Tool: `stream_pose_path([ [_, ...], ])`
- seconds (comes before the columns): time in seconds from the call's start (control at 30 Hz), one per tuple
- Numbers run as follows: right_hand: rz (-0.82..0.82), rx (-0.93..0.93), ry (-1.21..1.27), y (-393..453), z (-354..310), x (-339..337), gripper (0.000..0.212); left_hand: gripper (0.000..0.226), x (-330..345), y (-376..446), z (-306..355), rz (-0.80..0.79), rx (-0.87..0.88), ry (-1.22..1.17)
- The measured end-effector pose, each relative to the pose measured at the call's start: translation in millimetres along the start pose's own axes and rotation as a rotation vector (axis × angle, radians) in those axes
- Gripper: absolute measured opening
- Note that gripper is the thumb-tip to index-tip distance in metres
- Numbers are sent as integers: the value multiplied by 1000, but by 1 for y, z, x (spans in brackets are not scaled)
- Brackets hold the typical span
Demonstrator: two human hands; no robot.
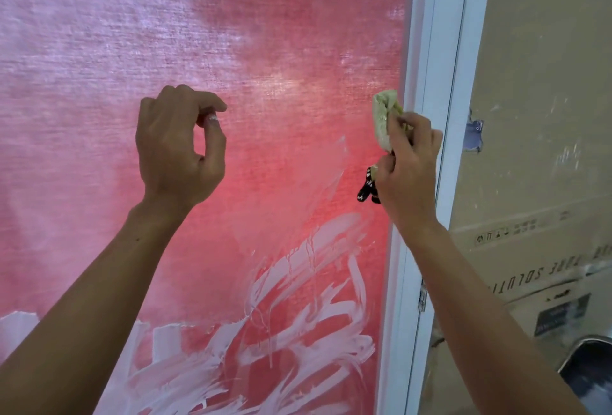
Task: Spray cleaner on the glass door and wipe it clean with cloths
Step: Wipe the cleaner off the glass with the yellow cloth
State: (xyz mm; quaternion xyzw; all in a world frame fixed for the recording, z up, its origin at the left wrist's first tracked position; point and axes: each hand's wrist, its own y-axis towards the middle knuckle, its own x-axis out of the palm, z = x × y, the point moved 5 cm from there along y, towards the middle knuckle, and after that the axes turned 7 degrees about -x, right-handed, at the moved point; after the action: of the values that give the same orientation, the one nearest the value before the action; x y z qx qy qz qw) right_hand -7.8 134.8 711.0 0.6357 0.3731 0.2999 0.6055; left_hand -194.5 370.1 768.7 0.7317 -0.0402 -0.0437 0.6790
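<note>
The glass door (281, 50) fills the view, with red fabric showing behind it. White foamy cleaner streaks (298, 315) smear its lower part. My right hand (405, 166) grips a bunched yellow-green cloth (384, 116) with a black patterned end, held against the glass near the right edge. My left hand (178, 146) is raised in front of the glass, fingers curled with thumb and forefinger close together; I cannot see anything in it.
A white door frame (430, 116) runs down the right of the glass. Beyond it stands brown cardboard (536, 149) with printed lettering. A dark rounded object with a metal rim (589, 368) sits at the lower right.
</note>
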Motion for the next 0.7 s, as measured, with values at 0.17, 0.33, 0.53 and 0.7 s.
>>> stream_pose_path([
  [0.17, -127, -374, 72, -50, -51, 12, 62, 15, 1, 0, 0, 5, -4, 5],
  [0.33, -100, -302, -24, -28, -32, 11, 54, 15, 0, 0, -1, 3, -11, 4],
  [0.53, -23, -181, 78, -48, -56, 26, 36, 15, 0, -1, -1, 1, -15, 6],
  [0.7, -293, -755, 30, -125, -95, 33, 36, 15, -2, 0, -2, -3, -15, -7],
])
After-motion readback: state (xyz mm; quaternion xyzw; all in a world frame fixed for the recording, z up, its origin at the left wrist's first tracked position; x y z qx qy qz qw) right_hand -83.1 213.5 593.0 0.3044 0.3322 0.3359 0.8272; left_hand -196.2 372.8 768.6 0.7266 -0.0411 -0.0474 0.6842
